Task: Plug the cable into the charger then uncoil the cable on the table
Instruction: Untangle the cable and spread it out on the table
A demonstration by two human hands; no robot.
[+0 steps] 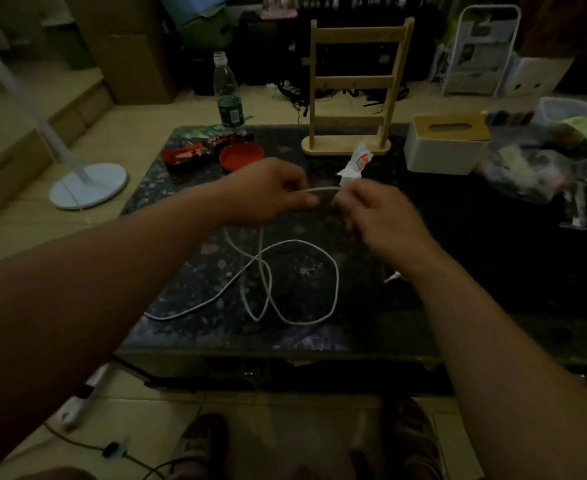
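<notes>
Left fingers: pinched together on the white cable, centre of the frame, just above the tabletop.
Right fingers: curled in on the same short raised stretch of cable, right beside the left hand; the right hand is blurred, so how firmly it holds is hard to call.
Between the hands: a short, taut run of cable bridging the two grips.
Cable below: and there it drops away from the left hand, sprawling in loose crossing loops across the lower centre of the tabletop, one tail running off to lower left.
Charger: not identifiable; a small pale object sits by the right wrist, too dim to name.
Progress: plugging in can't be confirmed; uncoiling looks under way, with loops left to straighten.
</notes>
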